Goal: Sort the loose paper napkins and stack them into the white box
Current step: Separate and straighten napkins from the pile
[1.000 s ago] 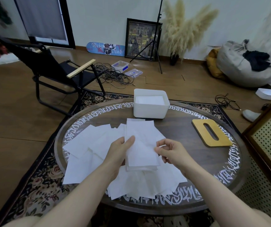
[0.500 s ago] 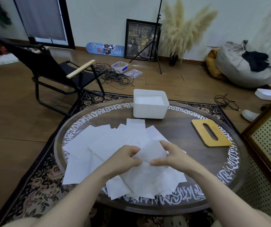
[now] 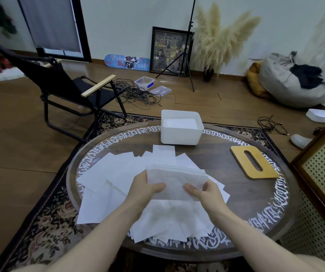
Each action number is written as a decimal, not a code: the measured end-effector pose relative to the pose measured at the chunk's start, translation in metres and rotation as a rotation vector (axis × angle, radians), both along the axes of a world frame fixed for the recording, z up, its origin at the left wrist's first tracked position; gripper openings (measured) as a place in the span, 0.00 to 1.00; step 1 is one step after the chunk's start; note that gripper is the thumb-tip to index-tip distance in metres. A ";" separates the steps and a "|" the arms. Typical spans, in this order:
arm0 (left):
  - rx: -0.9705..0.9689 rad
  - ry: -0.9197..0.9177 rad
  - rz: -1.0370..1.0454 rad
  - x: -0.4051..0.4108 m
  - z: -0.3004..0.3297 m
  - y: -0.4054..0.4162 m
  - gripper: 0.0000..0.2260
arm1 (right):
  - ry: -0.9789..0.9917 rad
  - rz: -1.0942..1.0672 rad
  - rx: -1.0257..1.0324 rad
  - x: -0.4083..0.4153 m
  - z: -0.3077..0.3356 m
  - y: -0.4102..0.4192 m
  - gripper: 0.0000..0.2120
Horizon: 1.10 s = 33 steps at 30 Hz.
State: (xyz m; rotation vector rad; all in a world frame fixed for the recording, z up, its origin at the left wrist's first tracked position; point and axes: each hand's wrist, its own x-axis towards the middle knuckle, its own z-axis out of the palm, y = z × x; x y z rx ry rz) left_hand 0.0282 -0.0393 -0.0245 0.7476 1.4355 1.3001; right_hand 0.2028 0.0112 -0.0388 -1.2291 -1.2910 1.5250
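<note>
Now, from the left: loose napkins (image 3: 106, 173) spread toward the table (image 3: 236, 193) rim, some overhanging my near edge. My left hand (image 3: 144, 190) and right hand (image 3: 206, 193) each pinch an end of a gathered stack (image 3: 175, 178) above them. Beyond, the box (image 3: 181, 130) sits near the far rim, napkins inside. Bare tabletop lies between stack and box; the wooden lid (image 3: 253, 163) lies right.
</note>
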 end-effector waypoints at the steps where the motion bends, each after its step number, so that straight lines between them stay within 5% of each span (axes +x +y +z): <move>1: 0.023 0.018 0.005 0.003 0.000 -0.001 0.13 | -0.003 0.003 0.032 -0.001 -0.002 -0.001 0.09; 10: 0.032 0.162 -0.053 0.002 -0.015 -0.007 0.13 | -0.063 0.035 0.032 0.007 -0.017 0.000 0.10; 27: -0.070 0.128 -0.074 0.002 -0.030 -0.001 0.11 | -0.054 -0.021 -0.070 0.006 -0.024 0.002 0.10; 33: -0.085 0.217 -0.109 0.000 -0.034 -0.004 0.14 | -0.236 0.003 -0.021 0.012 -0.034 0.001 0.11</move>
